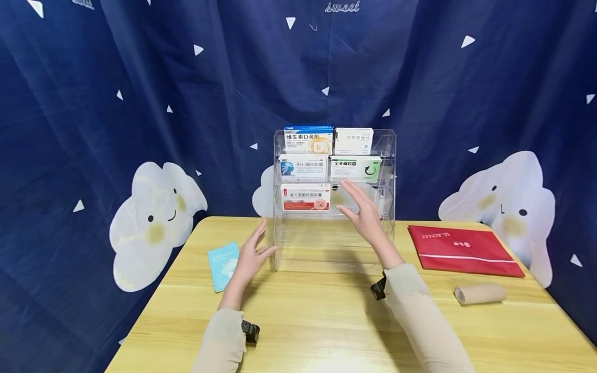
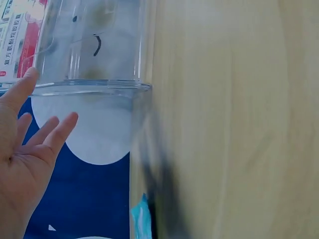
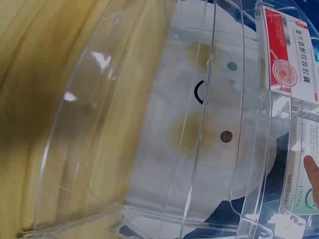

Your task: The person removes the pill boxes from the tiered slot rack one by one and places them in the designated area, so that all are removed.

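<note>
A clear acrylic tiered rack (image 1: 317, 254) stands upright on the table, with medicine boxes in its upper tiers. My right hand (image 1: 366, 215) is raised before the rack, thumb and fingers apart, just below the green-and-white box (image 1: 355, 170). One fingertip (image 3: 312, 174) overlaps that box in the right wrist view; whether it touches, I cannot tell. Beside the rack's left side is my left hand (image 1: 252, 255), fingers spread and holding nothing. A red-and-white box (image 1: 305, 198) sits in the third tier, left of the right hand.
Higher up are a blue-and-white box (image 1: 303, 168), a vitamin D box (image 1: 308, 141) and a white box (image 1: 353, 141). A light blue packet (image 1: 224, 265) lies left. On the right lie a red folder (image 1: 466, 248) and a cardboard tube (image 1: 480, 293). A dark blue curtain (image 1: 233, 77) hangs behind.
</note>
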Demonstrator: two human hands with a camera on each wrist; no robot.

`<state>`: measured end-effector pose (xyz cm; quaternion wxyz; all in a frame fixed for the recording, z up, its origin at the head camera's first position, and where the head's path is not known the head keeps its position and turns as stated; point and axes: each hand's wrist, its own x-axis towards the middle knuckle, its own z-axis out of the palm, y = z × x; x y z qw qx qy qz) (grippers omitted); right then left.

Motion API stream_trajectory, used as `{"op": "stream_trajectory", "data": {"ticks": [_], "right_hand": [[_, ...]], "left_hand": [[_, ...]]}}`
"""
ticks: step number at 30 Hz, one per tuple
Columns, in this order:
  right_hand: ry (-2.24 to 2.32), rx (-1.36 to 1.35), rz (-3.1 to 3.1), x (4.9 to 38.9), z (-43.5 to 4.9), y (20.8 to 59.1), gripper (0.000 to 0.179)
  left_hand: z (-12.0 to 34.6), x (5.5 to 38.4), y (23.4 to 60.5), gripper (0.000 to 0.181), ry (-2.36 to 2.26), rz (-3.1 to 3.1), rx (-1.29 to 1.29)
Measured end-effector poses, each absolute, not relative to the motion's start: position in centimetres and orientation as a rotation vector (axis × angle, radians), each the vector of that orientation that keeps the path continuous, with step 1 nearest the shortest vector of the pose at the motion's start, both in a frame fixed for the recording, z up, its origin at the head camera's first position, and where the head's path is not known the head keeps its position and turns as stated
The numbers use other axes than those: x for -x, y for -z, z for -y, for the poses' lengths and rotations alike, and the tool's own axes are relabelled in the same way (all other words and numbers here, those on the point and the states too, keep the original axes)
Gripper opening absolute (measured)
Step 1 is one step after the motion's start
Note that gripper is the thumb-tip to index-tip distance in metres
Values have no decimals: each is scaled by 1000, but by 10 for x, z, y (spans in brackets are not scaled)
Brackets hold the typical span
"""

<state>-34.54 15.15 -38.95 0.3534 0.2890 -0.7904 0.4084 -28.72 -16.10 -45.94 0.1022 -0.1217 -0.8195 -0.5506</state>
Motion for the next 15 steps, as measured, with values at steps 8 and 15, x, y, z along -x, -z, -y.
{"op": "stream_trajectory", "data": {"ticks": [8, 15], "right_hand": [[-1038, -768, 1982, 365, -141, 386, 56], [-966, -817, 1977, 374, -129, 384, 49]], "left_hand": [[165, 293, 475, 71, 1738, 2381, 425], [163, 287, 472, 61, 1705, 2380, 435]]}}
